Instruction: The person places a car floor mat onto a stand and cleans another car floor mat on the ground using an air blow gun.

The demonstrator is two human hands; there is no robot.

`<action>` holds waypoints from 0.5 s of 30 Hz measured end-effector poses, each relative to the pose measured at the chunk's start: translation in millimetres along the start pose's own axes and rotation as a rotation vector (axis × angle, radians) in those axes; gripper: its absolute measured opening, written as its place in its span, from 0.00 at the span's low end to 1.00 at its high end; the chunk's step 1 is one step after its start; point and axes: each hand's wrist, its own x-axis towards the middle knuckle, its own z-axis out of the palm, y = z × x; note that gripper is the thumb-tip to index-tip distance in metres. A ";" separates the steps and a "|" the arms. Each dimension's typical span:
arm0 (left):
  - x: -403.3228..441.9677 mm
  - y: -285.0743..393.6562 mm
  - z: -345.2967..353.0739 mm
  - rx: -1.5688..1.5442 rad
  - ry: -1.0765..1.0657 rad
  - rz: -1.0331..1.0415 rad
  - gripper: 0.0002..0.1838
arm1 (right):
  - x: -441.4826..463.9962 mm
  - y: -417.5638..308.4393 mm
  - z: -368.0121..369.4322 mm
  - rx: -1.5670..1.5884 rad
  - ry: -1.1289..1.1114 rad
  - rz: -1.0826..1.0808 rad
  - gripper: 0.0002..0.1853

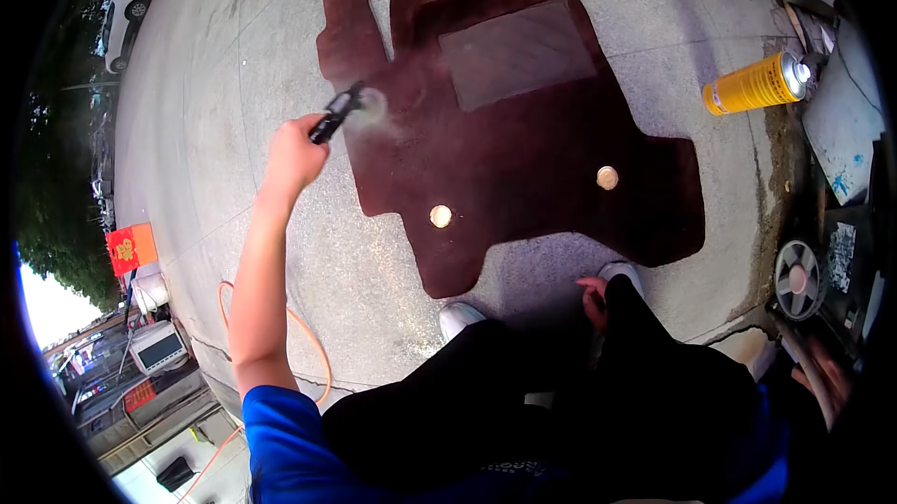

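Note:
A dark red-brown floor mat point(533, 154) lies flat on the concrete, with a grey rectangular patch point(517, 53) and two round pale spots. My left hand point(301, 154) is wrapped round a black spray gun point(336, 113) over the mat's left edge. A faint whitish mist shows at the gun's nozzle. Lower down, my right hand point(594, 301) hangs by my knee, just below the mat's lower edge. Its fingers are loosely bent and slightly apart, and I see nothing in them.
A yellow spray can point(752, 85) is right of the mat. An orange hose point(313, 340) curves at lower left. My shoes point(460, 319) are at the mat's lower edge. A fan-like wheel point(797, 280) and clutter line the right side; parked vehicles point(134, 14) stand far left.

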 end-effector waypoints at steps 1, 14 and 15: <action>1.0 0.5 -0.5 0.001 -0.001 0.003 0.18 | -2.3 -6.3 2.3 0.000 0.025 0.025 0.14; -23.8 -6.3 -9.5 0.083 0.012 -0.065 0.16 | 33.6 111.9 -9.6 0.997 -0.489 0.139 0.18; -33.2 1.2 -14.2 -0.002 0.039 -0.051 0.17 | 35.5 42.7 -8.4 0.831 -0.237 0.203 0.19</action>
